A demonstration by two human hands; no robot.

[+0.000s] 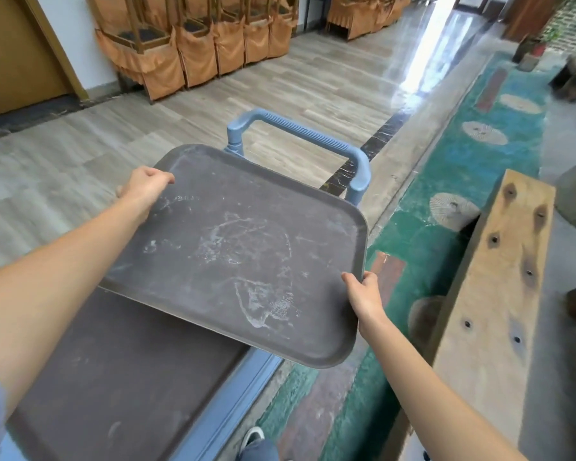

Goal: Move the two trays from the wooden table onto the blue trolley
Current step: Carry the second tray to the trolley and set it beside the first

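I hold a dark grey scuffed tray (233, 247) in the air over the blue trolley (233, 387). My left hand (143, 189) grips its far left edge and my right hand (363, 294) grips its near right edge. A second dark tray (113, 377) lies flat on the trolley's top, below the held one and partly covered by it. The trolley's blue handle (300, 131) rises beyond the held tray. The wooden table (499, 294) stands to the right, with only its plank edge in view.
Stacked chairs with orange covers (193, 44) line the far wall. A green patterned floor strip (439, 201) runs between the trolley and the wooden table. My shoe (251, 437) shows at the bottom beside the trolley.
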